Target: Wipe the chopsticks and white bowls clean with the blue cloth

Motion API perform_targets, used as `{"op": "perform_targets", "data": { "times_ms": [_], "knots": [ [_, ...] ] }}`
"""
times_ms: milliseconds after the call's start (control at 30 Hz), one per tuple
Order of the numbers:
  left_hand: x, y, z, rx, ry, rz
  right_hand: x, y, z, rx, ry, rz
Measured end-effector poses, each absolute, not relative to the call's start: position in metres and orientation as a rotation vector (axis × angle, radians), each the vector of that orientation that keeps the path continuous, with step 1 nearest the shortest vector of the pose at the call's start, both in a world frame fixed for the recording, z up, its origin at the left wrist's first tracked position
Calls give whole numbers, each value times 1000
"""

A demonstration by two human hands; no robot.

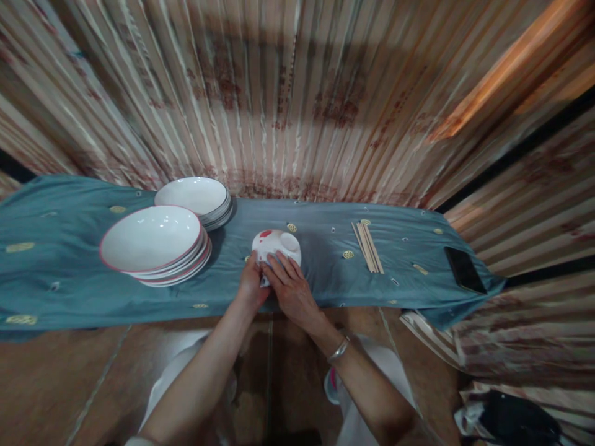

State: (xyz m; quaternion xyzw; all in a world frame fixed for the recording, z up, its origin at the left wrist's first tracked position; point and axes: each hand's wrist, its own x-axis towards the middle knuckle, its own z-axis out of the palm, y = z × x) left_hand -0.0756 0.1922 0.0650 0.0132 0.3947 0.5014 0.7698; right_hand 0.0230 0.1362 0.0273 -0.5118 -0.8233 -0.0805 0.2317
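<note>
A small white bowl (275, 240) with red marks is turned so that its round foot faces up and to the right. It is at the near middle of the cloth-covered table. My left hand (253, 280) is closed on its near left edge. Across its near side lie the fingers of my right hand (289, 286), slightly apart and curved over the outer wall, holding it too. The near rim is mostly hidden by both hands, and a small white bit with dark marks shows between them. Whether the bowl touches the table I cannot tell.
Left of my hands stand a stack of wide red-rimmed bowls (153, 238) and, behind it, a stack of dark-rimmed dishes (193, 195). Several chopsticks (368, 248) lie to the right. A black phone (465, 269) rests near the right end of the teal tablecloth (320, 285).
</note>
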Motion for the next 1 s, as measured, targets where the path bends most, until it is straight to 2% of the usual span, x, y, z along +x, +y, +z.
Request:
{"op": "perform_targets", "data": {
  "times_ms": [400,767,1000],
  "knots": [
    [-70,197,61,171,635,1093,43,128,-7,-1498,-2019,-132],
    [-67,196,54,177,569,1129,54,135,-16,-1535,-1743,182],
    [-66,192,59,197,648,1139,71,144,-5,-1655,-1649,102]
  ]
}}
